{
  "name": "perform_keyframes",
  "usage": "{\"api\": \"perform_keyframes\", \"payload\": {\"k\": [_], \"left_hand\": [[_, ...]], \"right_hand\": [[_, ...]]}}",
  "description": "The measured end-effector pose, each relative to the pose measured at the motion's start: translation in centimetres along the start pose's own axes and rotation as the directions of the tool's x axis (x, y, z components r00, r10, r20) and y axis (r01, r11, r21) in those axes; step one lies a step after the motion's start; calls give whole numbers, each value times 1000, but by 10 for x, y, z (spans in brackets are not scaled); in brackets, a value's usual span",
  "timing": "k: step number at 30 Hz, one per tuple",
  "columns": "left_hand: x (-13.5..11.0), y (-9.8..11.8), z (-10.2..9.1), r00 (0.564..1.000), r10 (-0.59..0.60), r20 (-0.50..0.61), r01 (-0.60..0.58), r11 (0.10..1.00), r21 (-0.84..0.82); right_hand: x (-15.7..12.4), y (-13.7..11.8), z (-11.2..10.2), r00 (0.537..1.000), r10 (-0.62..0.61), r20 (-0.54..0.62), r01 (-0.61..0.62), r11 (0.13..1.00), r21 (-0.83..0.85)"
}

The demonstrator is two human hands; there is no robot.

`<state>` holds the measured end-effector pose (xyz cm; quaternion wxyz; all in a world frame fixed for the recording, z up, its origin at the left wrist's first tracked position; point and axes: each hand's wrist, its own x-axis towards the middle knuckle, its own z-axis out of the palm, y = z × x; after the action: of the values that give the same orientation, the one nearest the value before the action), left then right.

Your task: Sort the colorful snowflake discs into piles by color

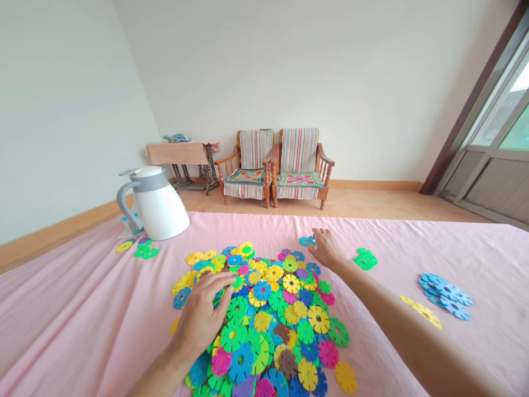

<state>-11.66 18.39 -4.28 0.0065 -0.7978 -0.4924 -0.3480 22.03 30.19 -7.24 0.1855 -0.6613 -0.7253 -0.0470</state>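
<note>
A big heap of colourful plastic snowflake discs [273, 309] lies on the pink tablecloth [82, 309] in front of me. My left hand [204, 314] rests flat on the heap's left side, fingers spread over the discs. My right hand [324, 247] reaches past the heap's far edge, its fingers curled down onto a blue disc [306, 241]. Whether it grips the disc is hidden by the hand.
A white jug [155, 203] stands at the far left, with green, purple and yellow discs [142, 249] beside it. Small sorted piles lie to the right: green [366, 258], blue [446, 288], yellow [421, 311]. Two wooden armchairs [275, 165] and a small table [182, 154] stand by the wall.
</note>
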Motion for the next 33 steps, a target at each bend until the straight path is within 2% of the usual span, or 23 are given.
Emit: {"api": "perform_keyframes", "payload": {"k": [10, 16, 19, 22, 25, 28, 30, 33], "left_hand": [[0, 1, 0, 1000, 16, -2, -16, 1000, 24], [0, 1, 1, 1000, 0, 12, 0, 1000, -2], [1, 7, -1, 999, 8, 32, -6, 999, -46], [0, 19, -6, 994, 69, 89, -61, 994, -91], [-2, 34, -12, 959, 195, 206, -168, 976, -140], [-5, 48, -16, 913, 298, 277, -249, 948, -199], [-7, 52, -16, 897, 329, 296, -268, 936, -228], [-7, 51, -14, 883, 328, 335, -263, 938, -225]], "right_hand": [[11, -14, 5, 998, -49, 25, 48, 998, 43], [2, -19, -13, 998, -61, -5, 61, 991, 119], [-23, -36, -32, 992, -123, -32, 127, 973, 193], [-66, -64, -55, 961, -277, -15, 269, 920, 285], [-111, -92, -77, 897, -442, 18, 402, 831, 384], [-140, -107, -90, 825, -558, 87, 473, 767, 434], [-149, -108, -93, 820, -561, 117, 467, 773, 429], [-154, -100, -92, 859, -496, 124, 409, 812, 415]]}}
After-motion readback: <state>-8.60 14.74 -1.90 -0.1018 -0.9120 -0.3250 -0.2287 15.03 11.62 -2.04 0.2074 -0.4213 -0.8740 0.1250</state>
